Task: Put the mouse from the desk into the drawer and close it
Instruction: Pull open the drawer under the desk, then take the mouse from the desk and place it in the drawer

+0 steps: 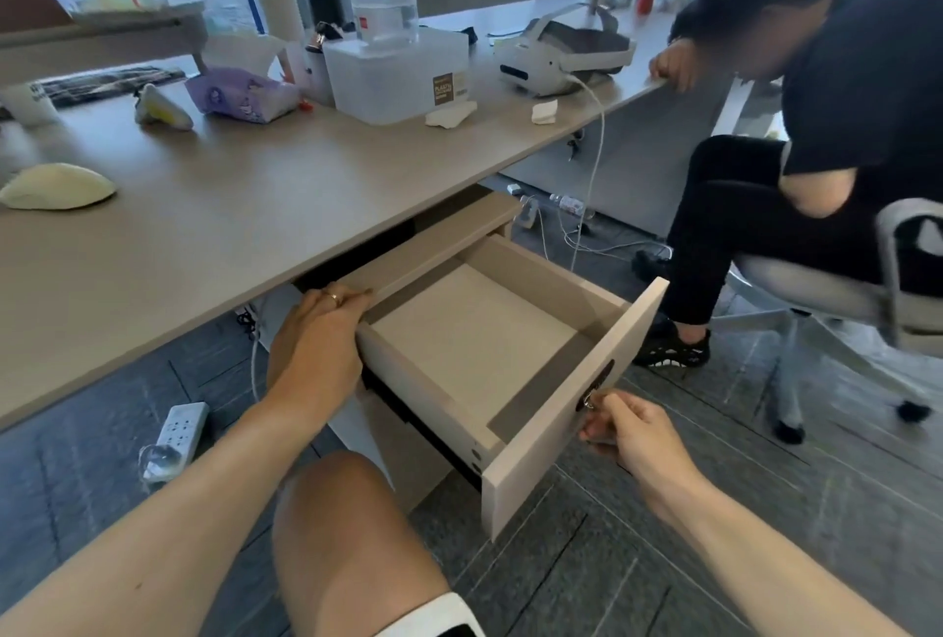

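A cream-coloured mouse (57,186) lies on the desk top (245,207) at the far left, away from both hands. Under the desk the drawer (474,345) is pulled out and its pale bottom is bare. My left hand (319,335) rests at the drawer's back left corner, fingers curled over the edge of the cabinet (408,256) above it. At the dark lock on the drawer's front panel (556,437), my right hand (630,430) pinches a small metal key (589,401).
On the desk stand a clear plastic box (398,75), a purple tissue pack (240,93), a white headset (561,52) and crumpled tissues. A seated person (826,90) is close on the right. My bare knee (347,524) is below the drawer. A power strip (178,430) lies on the floor.
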`<state>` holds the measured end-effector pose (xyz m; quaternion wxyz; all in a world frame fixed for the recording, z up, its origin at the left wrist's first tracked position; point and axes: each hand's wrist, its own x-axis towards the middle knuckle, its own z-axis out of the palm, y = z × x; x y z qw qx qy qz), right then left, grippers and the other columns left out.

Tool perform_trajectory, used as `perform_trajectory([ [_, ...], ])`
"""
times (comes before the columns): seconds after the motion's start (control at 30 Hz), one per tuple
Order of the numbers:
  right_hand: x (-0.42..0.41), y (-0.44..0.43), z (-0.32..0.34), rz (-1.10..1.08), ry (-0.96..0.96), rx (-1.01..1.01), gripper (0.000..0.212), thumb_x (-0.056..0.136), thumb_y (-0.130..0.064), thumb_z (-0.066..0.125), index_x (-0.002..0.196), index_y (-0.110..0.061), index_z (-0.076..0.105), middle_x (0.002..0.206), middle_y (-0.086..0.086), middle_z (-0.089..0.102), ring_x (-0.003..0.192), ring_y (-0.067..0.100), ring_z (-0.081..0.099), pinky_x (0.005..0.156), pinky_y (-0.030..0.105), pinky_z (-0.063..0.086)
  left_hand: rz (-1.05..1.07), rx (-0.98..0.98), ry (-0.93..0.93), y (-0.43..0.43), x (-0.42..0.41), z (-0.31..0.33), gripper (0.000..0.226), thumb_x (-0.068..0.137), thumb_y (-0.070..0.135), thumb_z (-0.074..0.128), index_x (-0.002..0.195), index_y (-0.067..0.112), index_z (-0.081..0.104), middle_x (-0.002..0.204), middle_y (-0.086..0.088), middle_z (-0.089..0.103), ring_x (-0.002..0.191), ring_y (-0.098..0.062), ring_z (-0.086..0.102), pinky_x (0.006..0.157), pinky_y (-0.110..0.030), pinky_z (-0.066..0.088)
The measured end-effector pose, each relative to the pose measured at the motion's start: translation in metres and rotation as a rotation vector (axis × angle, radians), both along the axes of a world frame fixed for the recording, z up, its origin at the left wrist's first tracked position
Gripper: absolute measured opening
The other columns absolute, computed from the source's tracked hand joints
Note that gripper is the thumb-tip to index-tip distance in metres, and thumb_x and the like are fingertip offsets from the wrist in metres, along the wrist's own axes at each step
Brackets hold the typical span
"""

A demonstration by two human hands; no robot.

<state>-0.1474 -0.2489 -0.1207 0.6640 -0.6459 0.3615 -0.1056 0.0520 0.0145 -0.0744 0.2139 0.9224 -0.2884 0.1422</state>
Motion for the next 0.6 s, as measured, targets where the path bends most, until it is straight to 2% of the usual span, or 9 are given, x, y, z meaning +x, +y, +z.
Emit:
perform_trajectory([
  [0.07, -0.001, 0.000, 0.001, -0.005, 0.002, 0.005, 0.029, 0.099, -0.013, 0.046, 0.081, -0.008, 0.069, 0.061, 0.004, 0.066, 0.073, 0.026, 0.064, 0.077, 0.044, 0.054, -0.018, -0.009, 0.026, 0.000, 0.000, 0.000, 0.079, 0.067, -0.026, 0.052, 0.134, 0.014, 0.063, 0.131, -0.006, 0.062, 0.112, -0.031, 0.053, 0.093, -0.035, 0.045],
  [0.17, -0.003, 0.002, 0.004, -0.001, 0.005, 0.004, 0.029, 0.099, -0.015, 0.048, 0.078, -0.009, 0.068, 0.060, 0.004, 0.064, 0.076, 0.028, 0.064, 0.080, 0.046, 0.054, -0.021, 0.008, 0.039, 0.001, -0.003, 0.002, 0.079, 0.068, -0.025, 0.054, 0.136, 0.014, 0.061, 0.132, -0.005, 0.061, 0.112, -0.030, 0.052, 0.095, -0.038, 0.046],
  [0.27, -0.003, 0.001, 0.004, 0.023, 0.019, 0.008, 0.028, 0.100, -0.019, 0.047, 0.089, -0.008, 0.070, 0.066, 0.005, 0.067, 0.079, 0.028, 0.065, 0.079, 0.044, 0.054, -0.018, 0.059, 0.064, 0.000, -0.008, 0.007, 0.072, 0.076, -0.019, 0.056, 0.141, 0.013, 0.056, 0.139, -0.006, 0.057, 0.117, -0.029, 0.050, 0.095, -0.039, 0.047],
  [0.33, -0.009, 0.000, 0.007, 0.033, 0.048, 0.035, 0.033, 0.101, -0.032, 0.047, 0.096, -0.010, 0.070, 0.077, 0.008, 0.068, 0.082, 0.027, 0.065, 0.083, 0.047, 0.055, -0.012, 0.219, 0.100, -0.002, -0.013, 0.015, 0.068, 0.087, -0.005, 0.058, 0.150, 0.013, 0.041, 0.151, -0.009, 0.046, 0.127, -0.030, 0.045, 0.099, -0.037, 0.045],
  [0.37, -0.014, 0.000, 0.013, 0.035, 0.064, 0.011, 0.038, 0.100, -0.042, 0.044, 0.094, -0.014, 0.069, 0.082, 0.006, 0.067, 0.084, 0.025, 0.064, 0.085, 0.048, 0.053, -0.026, 0.322, 0.137, -0.003, -0.019, 0.022, 0.069, 0.092, 0.002, 0.057, 0.154, 0.013, 0.030, 0.157, -0.010, 0.037, 0.134, -0.029, 0.040, 0.103, -0.037, 0.043],
  [0.43, -0.021, -0.001, 0.037, 0.032, 0.089, -0.227, 0.049, 0.097, -0.059, 0.036, 0.088, -0.019, 0.063, 0.085, 0.003, 0.063, 0.082, 0.021, 0.059, 0.079, 0.042, 0.046, -0.145, 0.384, 0.167, -0.003, -0.035, 0.043, 0.068, 0.098, 0.014, 0.053, 0.157, 0.016, 0.020, 0.164, -0.006, 0.025, 0.145, -0.024, 0.030, 0.114, -0.038, 0.036],
  [0.5, -0.019, 0.004, 0.076, 0.037, 0.021, -0.488, 0.055, 0.093, -0.063, 0.035, 0.087, -0.014, 0.060, 0.083, 0.010, 0.064, 0.077, 0.023, 0.058, 0.068, 0.038, 0.040, -0.309, 0.255, 0.084, 0.002, -0.047, 0.078, 0.062, 0.101, 0.027, 0.051, 0.157, 0.024, 0.023, 0.164, 0.005, 0.027, 0.145, -0.016, 0.031, 0.115, -0.038, 0.036],
  [0.53, -0.011, 0.010, 0.097, 0.065, -0.043, -0.565, 0.055, 0.091, -0.063, 0.036, 0.086, -0.014, 0.060, 0.082, 0.014, 0.065, 0.077, 0.025, 0.059, 0.067, 0.038, 0.039, -0.335, 0.168, 0.017, 0.007, -0.047, 0.096, 0.058, 0.102, 0.032, 0.051, 0.155, 0.028, 0.028, 0.161, 0.009, 0.032, 0.142, -0.012, 0.034, 0.114, -0.035, 0.037],
  [0.6, 0.016, 0.029, 0.131, 0.191, -0.138, -0.685, 0.051, 0.088, -0.063, 0.037, 0.086, -0.016, 0.059, 0.079, 0.012, 0.065, 0.076, 0.026, 0.060, 0.066, 0.038, 0.041, -0.229, 0.029, -0.093, 0.028, -0.034, 0.127, 0.053, 0.100, 0.038, 0.052, 0.150, 0.031, 0.039, 0.156, 0.009, 0.041, 0.138, -0.013, 0.040, 0.110, -0.036, 0.039],
])
